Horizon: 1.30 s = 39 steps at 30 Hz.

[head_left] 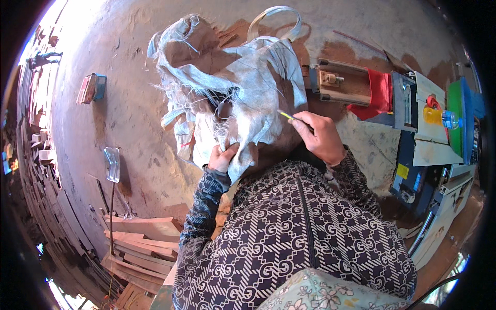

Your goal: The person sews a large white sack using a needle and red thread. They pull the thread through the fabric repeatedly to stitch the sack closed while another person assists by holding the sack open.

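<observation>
Sack (263, 98): located directly ahead of the wearer's patterned jacket (274, 232); ref. pt. for all positions below. Colour: dull white w/ pale blue tint, brown staining. Mat'l: coarse woven fabric, limp, creased; cut edges heavily frayed, loose threads hanging off L side & centre. Dark gap shows nr. middle. Strap loop (279, 15), pale, arched, stands at far end of sack.

L hand (219, 161): at near edge of sack. Fingers (230, 151) closed, pinching a fold of the woven fabric; remaining fingers partly hidden by cloth.

R hand (325, 137): just R of sack. Thumb & index pressed together on slim yellow tool (287, 115), pointed, pale tip directed at sack; tip contact w/ fabric: cannot tell. Other fingers curled, partly hidden.

Surroundings, rel. to sack:
- L: clear plastic tray (112, 164), rectangular, shiny; farther off, small blue-and-red box (93, 89).
- Near L: stacked planks (142, 243), flat, sawn, reddish-brown.
- R: wooden frame (341, 93) w/ red cloth (380, 93) draped over one end; farther R, bottle (436, 117), transparent, yellow contents, beside green basin (455, 129), round rim.
- Beneath/around: floor (134, 144), grey-brown, rough, dusty.
</observation>
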### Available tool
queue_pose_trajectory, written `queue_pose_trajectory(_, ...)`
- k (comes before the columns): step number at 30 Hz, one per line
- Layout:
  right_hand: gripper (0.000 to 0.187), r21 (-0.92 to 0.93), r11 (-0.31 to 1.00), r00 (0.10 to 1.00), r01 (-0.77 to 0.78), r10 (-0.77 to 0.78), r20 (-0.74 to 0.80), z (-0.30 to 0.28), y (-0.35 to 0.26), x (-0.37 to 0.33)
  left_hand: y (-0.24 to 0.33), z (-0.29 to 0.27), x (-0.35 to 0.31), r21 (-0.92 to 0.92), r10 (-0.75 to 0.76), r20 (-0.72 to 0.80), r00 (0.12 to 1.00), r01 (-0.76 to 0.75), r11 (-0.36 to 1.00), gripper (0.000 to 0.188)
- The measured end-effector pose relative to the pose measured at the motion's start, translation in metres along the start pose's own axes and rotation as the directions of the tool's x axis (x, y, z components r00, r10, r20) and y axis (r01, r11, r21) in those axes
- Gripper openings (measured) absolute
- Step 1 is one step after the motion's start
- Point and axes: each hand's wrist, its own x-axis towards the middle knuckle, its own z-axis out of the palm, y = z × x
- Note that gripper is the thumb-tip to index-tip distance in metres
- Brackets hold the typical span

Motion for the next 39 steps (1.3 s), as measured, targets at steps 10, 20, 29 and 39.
queue_pose_trajectory(10, 0.016, -0.133, 0.987, 0.979, 0.092, -0.065, 0.195, 0.046, -0.007, 0.023, 0.001, -0.023, -0.004, -0.06, -0.046, -0.011, 0.999, 0.045, 0.997, 0.022)
queue_pose_trajectory(20, 0.019, -0.327, 0.922, 0.963, 0.205, -0.132, 0.234, 0.039, -0.005, 0.055, 0.043, 0.037, 0.014, -0.306, 0.025, -0.096, 0.995, -0.053, 0.951, 0.035)
queue_pose_trajectory(29, 0.017, -0.436, 0.86, 0.926, 0.264, -0.1, 0.363, 0.075, 0.028, 0.036, 0.084, -0.005, 0.049, 0.114, -0.035, -0.061, 0.998, 0.042, 0.993, 0.039)
queue_pose_trajectory(39, 0.018, -0.247, 0.96, 0.903, 0.132, -0.013, 0.43, 0.065, 0.042, 0.003, -0.031, -0.004, 0.059, 0.344, -0.08, -0.099, 0.992, 0.11, 0.933, 0.038)
